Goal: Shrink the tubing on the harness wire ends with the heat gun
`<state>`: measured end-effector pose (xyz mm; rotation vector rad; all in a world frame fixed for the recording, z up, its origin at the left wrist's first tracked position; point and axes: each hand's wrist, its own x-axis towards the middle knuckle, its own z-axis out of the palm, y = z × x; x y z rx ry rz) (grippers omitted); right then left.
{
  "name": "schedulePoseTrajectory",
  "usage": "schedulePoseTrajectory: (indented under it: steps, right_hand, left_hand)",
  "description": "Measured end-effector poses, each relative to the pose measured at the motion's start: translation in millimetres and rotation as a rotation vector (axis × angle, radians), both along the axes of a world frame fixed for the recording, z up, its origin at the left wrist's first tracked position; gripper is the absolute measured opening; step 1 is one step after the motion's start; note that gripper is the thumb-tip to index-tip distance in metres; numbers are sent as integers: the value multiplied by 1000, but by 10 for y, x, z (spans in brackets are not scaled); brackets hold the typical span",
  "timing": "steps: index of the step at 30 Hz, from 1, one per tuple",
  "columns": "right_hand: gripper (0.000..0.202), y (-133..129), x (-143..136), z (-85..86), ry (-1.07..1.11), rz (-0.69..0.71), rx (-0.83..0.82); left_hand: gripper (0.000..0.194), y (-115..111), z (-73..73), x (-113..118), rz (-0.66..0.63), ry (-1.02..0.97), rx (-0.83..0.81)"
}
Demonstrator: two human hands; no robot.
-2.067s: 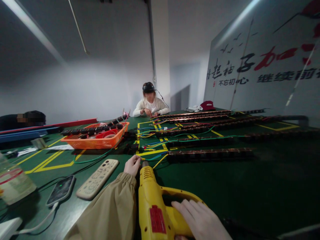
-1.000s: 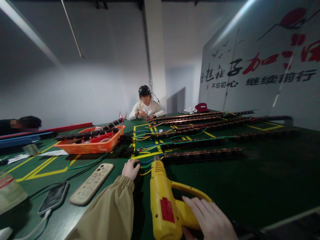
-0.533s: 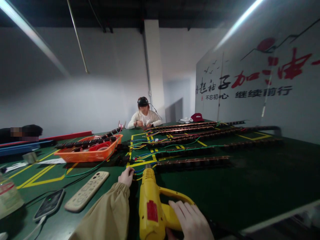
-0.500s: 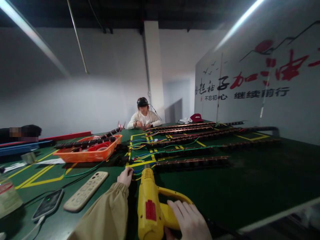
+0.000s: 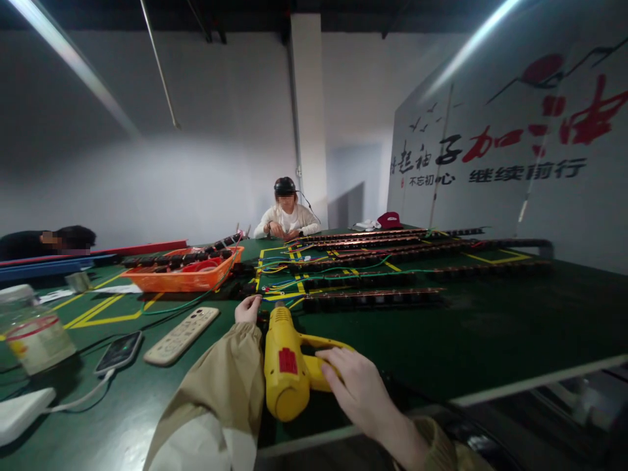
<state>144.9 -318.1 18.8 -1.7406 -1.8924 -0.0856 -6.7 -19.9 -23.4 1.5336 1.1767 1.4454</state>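
Observation:
My right hand (image 5: 360, 389) has its fingers over the grip of a yellow heat gun (image 5: 285, 340) with a red label. The gun points away from me, its nozzle close to the ends of some coloured wires. My left hand (image 5: 248, 310), in a tan sleeve, is closed in a pinch on thin wires just left of the nozzle; the pinched ends are partly hidden by my fingers. These wires run toward the nearest long dark wiring strip (image 5: 375, 298), which lies flat on the green table. Several similar strips lie behind it.
An orange basket (image 5: 184, 280) holds dark parts and red items. A beige remote control (image 5: 181, 336), a phone (image 5: 118, 353) with a white cable and a jar (image 5: 39, 333) stand at left. A co-worker (image 5: 287, 216) sits across the table; another person (image 5: 44, 243) is at far left.
The view has tilted down and shifted left, showing more of the jar and table front. My left hand still pinches the wires; my right hand still holds the heat gun, its fingers now looser.

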Motion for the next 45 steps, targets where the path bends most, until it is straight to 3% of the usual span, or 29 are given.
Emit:
schedulePoseTrajectory:
  steps: [7,9,15,28,35,45]
  right_hand:
    - [46,536,59,294,-195,42,-166]
    - [39,726,16,351,-272,51,-216]
    - [28,1092,-50,329,-413,133,-410]
    - [31,1416,-130,314,-549,147,-387]
    - [30,1398,-47,254,-534,164,-395]
    - [30,1360,7,249,-520,144,-431]
  left_hand:
    - [26,-19,31,33,-4,-68,-25]
    - [26,-19,36,34,-11,-74,-32]
    - [27,7,7,35,-27,-51,-44]
    - [21,71,-39,20,13,102,-24]
    - [24,49,-17,-14,13,139,-15]
    - [27,-22,21,4,10,27,-91]
